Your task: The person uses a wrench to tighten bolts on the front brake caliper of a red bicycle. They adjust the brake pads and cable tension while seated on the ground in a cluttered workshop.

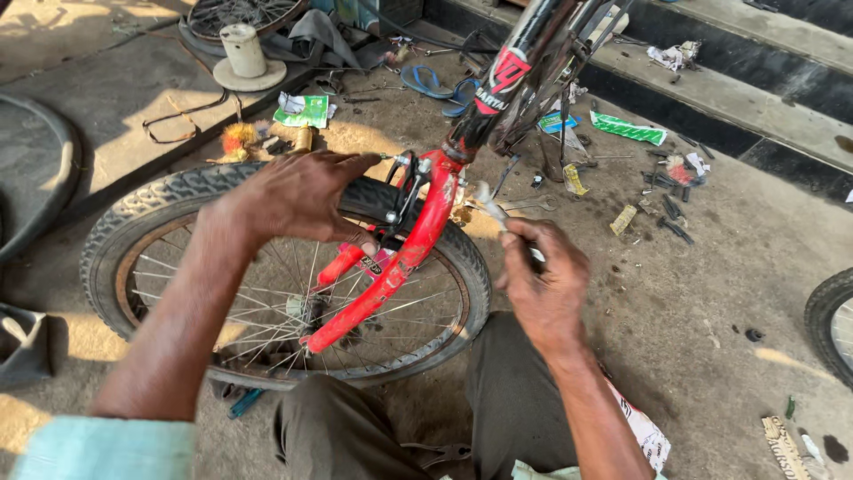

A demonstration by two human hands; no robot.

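A small bicycle lies in front of me with a red fork (404, 258) over its front wheel (284, 276). My left hand (298, 196) rests on top of the tyre, fingers and thumb pinching the black brake caliper (404, 191) at the fork crown. My right hand (544, 284) is closed around a metal spanner (490, 204) whose head points at the brake bolt. My knees in dark trousers show below the wheel.
Loose tools and small parts (666, 191) lie scattered on the concrete floor at the right. Blue sandals (440, 86), green packets (306, 111) and a white cylinder on a disc (243, 53) sit behind. Another tyre (831, 324) is at the right edge.
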